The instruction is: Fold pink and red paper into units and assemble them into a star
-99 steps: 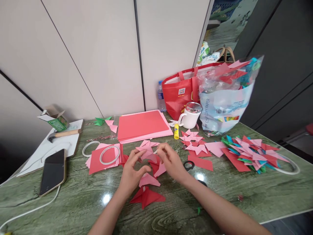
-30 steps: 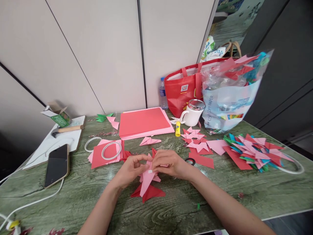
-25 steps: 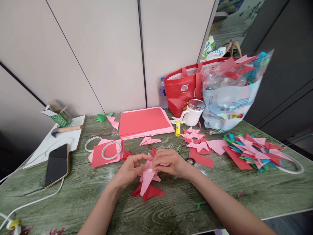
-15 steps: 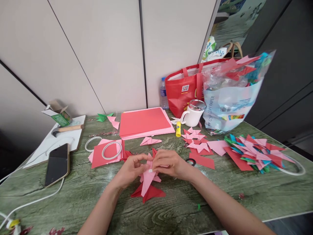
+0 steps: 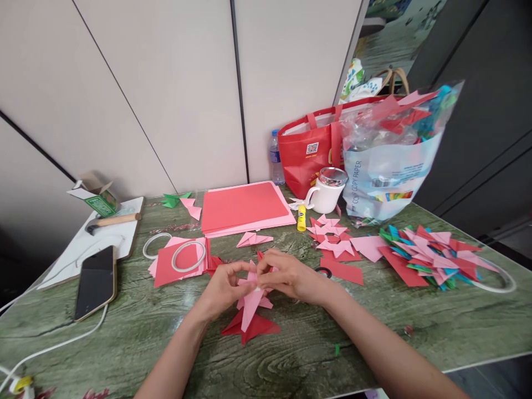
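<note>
Above the green counter [image 5: 124, 354], the left hand [image 5: 224, 288] and right hand [image 5: 291, 276] pinch a pink folded-paper piece [image 5: 250, 310] between them, seemingly mid-assembly. Paper stars [image 5: 337, 246] to the hands' right look finished; beyond them, a stack of red and pink sheets [image 5: 245, 205] appears unworked.

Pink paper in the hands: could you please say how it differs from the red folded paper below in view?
The left hand and right hand hold the pink paper; the red folded paper lies on the table. The pink paper is paler than the red. Both are folded.
</note>
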Available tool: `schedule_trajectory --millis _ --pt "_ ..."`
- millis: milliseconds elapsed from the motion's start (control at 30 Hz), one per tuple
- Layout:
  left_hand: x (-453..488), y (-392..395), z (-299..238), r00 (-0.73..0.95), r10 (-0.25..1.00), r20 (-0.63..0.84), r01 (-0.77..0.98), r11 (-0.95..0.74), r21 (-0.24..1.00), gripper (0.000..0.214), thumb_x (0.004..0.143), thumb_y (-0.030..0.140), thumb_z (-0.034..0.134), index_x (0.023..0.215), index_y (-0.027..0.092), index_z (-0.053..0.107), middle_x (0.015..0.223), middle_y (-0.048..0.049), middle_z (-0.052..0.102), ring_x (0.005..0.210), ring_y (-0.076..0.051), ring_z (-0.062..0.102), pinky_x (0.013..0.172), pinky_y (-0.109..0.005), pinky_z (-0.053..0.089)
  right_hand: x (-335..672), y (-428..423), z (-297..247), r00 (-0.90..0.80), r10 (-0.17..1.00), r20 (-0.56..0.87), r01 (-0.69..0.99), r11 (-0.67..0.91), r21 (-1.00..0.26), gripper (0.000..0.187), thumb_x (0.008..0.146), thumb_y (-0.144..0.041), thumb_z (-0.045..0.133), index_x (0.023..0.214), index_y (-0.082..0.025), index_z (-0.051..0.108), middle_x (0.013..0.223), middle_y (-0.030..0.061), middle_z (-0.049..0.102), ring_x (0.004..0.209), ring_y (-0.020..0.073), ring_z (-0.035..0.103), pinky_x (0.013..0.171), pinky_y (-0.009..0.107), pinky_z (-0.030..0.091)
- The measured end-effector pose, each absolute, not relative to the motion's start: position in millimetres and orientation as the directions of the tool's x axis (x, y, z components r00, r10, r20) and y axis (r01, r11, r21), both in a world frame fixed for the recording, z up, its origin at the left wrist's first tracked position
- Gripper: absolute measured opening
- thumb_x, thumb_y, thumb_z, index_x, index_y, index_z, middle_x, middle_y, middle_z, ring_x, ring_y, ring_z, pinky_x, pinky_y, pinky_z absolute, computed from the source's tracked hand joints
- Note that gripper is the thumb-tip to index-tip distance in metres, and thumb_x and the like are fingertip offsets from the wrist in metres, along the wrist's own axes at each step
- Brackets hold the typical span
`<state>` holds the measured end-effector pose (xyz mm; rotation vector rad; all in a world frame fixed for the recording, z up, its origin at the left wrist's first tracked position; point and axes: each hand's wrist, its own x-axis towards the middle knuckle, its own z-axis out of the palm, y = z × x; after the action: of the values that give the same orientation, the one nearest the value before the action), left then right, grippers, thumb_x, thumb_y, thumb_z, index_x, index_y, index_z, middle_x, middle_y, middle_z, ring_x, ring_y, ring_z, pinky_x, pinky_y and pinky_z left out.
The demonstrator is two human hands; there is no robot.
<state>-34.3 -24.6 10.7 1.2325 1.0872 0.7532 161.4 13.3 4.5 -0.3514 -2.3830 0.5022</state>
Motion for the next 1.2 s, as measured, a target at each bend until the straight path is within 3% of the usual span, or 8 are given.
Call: schedule_trajectory --millis 167,267,367,600,733,867,1000,1200 --pt "-34.6 -21.4 8.5 0.227 0.954 -0.195 0.091 0.178 0.98 0.045 0.061 0.037 0.076 0.096 0.012 0.062 0.067 -0.0029 0.063 0.051 -0.011 0.055 0.047 -0.021 0.039 161.5 14.0 5.4 -0.673 0.505 0.541 0.177 0.819 -0.545 0.018 0.089 -0.013 0.046 0.092 -0.018 0.063 0.089 0.0063 0.061 0.084 0.0144 0.053 0.074 0.029 0.046" --pt "-33.8 -20.4 10.5 0.194 0.969 -0.156 0.067 0.146 0.987 0.042 0.061 0.033 0.075 0.095 0.013 0.061 0.07 -0.001 0.062 0.052 -0.01 0.055 0.048 -0.02 0.039 155.2 10.4 2.6 -0.563 0.705 0.43 0.258 0.645 -0.719 0.008 0.086 -0.025 0.055 0.087 -0.017 0.057 0.082 0.0032 0.06 0.075 0.0129 0.054 0.066 0.026 0.047" --pt "-31.2 -21.0 10.7 0.205 0.973 -0.109 0.07 0.097 0.993 0.037 0.064 0.031 0.073 0.094 0.014 0.059 0.074 0.0004 0.059 0.051 -0.007 0.05 0.045 -0.018 0.035 146.3 6.3 -4.7 -0.528 0.808 0.26 0.222 0.427 -0.877 0.023 0.076 -0.033 0.066 0.085 -0.017 0.051 0.077 -0.001 0.056 0.061 0.009 0.051 0.054 0.021 0.045" --pt "-32.3 -19.6 9.1 0.088 0.996 -0.028 0.144 0.015 0.989 0.034 0.068 0.031 0.067 0.096 0.015 0.059 0.073 -0.0004 0.06 0.048 -0.006 0.046 0.045 -0.018 0.033 150.1 17.5 -4.4 -0.511 0.84 0.183 0.022 0.225 -0.974 0.003 0.078 -0.015 0.051 0.081 -0.016 0.051 0.074 -0.0003 0.059 0.063 0.0103 0.058 0.063 0.026 0.05" --pt "-44.9 -11.8 10.9 -0.1 0.994 0.044 0.25 -0.017 0.968 0.033 0.068 0.033 0.063 0.096 0.016 0.06 0.082 -0.0023 0.063 0.051 -0.008 0.048 0.047 -0.019 0.036 179.7 28.3 15.5 -0.356 0.901 0.247 0.309 0.363 -0.879 0.01 0.077 -0.013 0.047 0.081 -0.016 0.056 0.082 0.0039 0.062 0.074 0.0147 0.06 0.064 0.027 0.048" --pt "-54.9 -3.3 3.8 -0.163 0.979 0.125 0.42 -0.046 0.906 0.029 0.066 0.03 0.061 0.091 0.016 0.065 0.095 -0.0071 0.066 0.059 -0.013 0.054 0.057 -0.025 0.043 211.9 11.7 30.2 -0.467 0.881 0.074 0.746 0.437 -0.503 0.022 0.07 -0.002 0.044 0.078 -0.017 0.057 0.073 0.0031 0.061 0.069 0.0169 0.058 0.062 0.026 0.041" --pt "-56.7 -0.3 -2.7 -0.139 0.977 0.163 0.514 -0.07 0.855 0.035 0.071 0.031 0.057 0.102 0.017 0.064 0.1 -0.0079 0.068 0.061 -0.015 0.057 0.061 -0.028 0.045 225.1 -18.5 24.2 -0.506 0.852 -0.135 0.841 0.454 -0.294 0.036 0.063 0.0 0.054 0.095 -0.017 0.058 0.095 0.0085 0.06 0.088 0.0237 0.057 0.07 0.03 0.041" --pt "-55.4 -2.7 -3.4 -0.09 0.976 0.199 0.523 -0.124 0.844 0.046 0.083 0.037 0.049 0.122 0.015 0.054 0.114 -0.0124 0.064 0.093 -0.024 0.062 0.076 -0.035 0.049 218.1 -37.0 21.3 -0.503 0.841 -0.2 0.854 0.447 -0.268 0.046 0.064 0.008 0.04 0.1 -0.015 0.057 0.104 0.0121 0.055 0.089 0.021 0.057 0.072 0.03 0.043"
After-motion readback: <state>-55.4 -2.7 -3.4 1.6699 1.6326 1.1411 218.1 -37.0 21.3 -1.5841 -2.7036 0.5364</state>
